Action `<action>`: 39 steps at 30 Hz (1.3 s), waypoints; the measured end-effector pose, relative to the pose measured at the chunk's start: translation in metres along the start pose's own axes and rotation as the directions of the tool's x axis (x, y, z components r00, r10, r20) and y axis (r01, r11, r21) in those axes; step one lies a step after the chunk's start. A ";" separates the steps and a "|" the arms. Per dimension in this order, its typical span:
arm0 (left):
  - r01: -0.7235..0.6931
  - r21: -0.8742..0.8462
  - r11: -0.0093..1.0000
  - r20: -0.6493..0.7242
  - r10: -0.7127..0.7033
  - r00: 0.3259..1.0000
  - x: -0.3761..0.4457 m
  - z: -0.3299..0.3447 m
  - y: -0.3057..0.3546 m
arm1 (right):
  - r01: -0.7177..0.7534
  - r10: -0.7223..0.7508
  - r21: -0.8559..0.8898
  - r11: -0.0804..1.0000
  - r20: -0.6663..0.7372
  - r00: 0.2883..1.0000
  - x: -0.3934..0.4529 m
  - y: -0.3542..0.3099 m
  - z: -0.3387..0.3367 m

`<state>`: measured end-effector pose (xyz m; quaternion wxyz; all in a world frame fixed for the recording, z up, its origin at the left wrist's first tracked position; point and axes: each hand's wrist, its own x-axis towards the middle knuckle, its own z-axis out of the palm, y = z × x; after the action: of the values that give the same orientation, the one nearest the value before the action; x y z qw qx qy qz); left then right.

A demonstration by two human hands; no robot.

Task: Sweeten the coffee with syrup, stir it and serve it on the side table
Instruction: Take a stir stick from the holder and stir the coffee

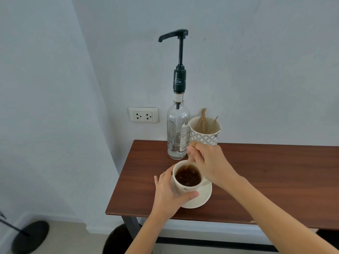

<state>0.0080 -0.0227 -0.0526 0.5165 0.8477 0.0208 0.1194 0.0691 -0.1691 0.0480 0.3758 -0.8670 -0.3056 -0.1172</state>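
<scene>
A cream coffee cup (183,188) full of dark coffee stands on a cream saucer (203,196) near the left front of the brown table (266,180). My left hand (168,195) wraps around the cup's left side and front. My right hand (209,162) hovers just above the cup and pinches a wooden stir stick (189,158) whose lower end dips into the coffee. Behind the cup stands the clear syrup bottle (177,132) with a tall black pump (178,57), its spout pointing left.
A patterned paper cup (204,132) holding several wooden stir sticks sits right of the bottle against the wall. A wall socket (143,114) is to the left. A dark round bin (117,239) stands under the table's left end, and a black stand base (30,237) lies on the floor.
</scene>
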 end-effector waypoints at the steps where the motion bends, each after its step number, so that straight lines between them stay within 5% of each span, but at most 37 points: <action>1: 0.002 -0.010 1.000 -0.001 -0.002 1.000 0.000 0.000 0.000 | 0.000 -0.002 -0.097 0.995 -0.021 1.000 0.001 0.004 -0.002; 3: 0.007 -0.018 1.000 -0.001 -0.007 1.000 0.000 -0.001 0.001 | -0.015 0.012 -0.144 0.989 -0.025 1.000 0.001 0.006 -0.005; 7: 0.003 0.023 1.000 0.004 -0.003 1.000 0.001 0.000 0.000 | 0.013 -0.018 0.111 0.994 0.040 0.999 -0.003 -0.009 0.003; 12: 0.016 0.004 1.000 0.004 -0.016 1.000 0.000 0.000 0.002 | -0.008 0.003 -0.170 0.985 -0.030 1.000 0.001 0.006 -0.005; 16: 0.011 0.011 1.000 0.003 -0.011 1.000 0.000 0.000 0.000 | -0.011 0.007 0.115 0.993 0.038 0.999 -0.004 -0.006 0.004; 21: 0.020 0.024 1.000 0.001 -0.020 1.000 0.001 0.000 0.000 | -0.022 0.018 -0.103 0.994 -0.043 0.999 -0.001 0.007 -0.003; 25: 0.001 0.022 1.000 -0.006 -0.001 1.000 0.001 0.000 0.000 | -0.037 0.033 0.125 0.992 0.034 0.999 -0.005 -0.002 0.003; 29: 0.005 0.008 1.000 -0.007 -0.005 1.000 0.000 0.000 0.001 | -0.037 0.037 0.005 0.999 -0.031 0.999 -0.003 0.007 -0.002; 33: 0.005 0.032 0.999 -0.001 -0.005 1.000 0.001 0.001 -0.001 | -0.031 0.031 0.089 0.996 -0.001 1.000 -0.007 0.003 0.000; 39: 0.012 0.000 1.000 -0.003 -0.012 1.000 0.000 -0.002 0.003 | 0.015 0.004 0.080 0.997 -0.234 0.972 -0.009 -0.003 -0.023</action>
<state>0.0073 -0.0226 -0.0493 0.5171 0.8474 0.0267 0.1174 0.0610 -0.1879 0.0617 0.4436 -0.8304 -0.2661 -0.2071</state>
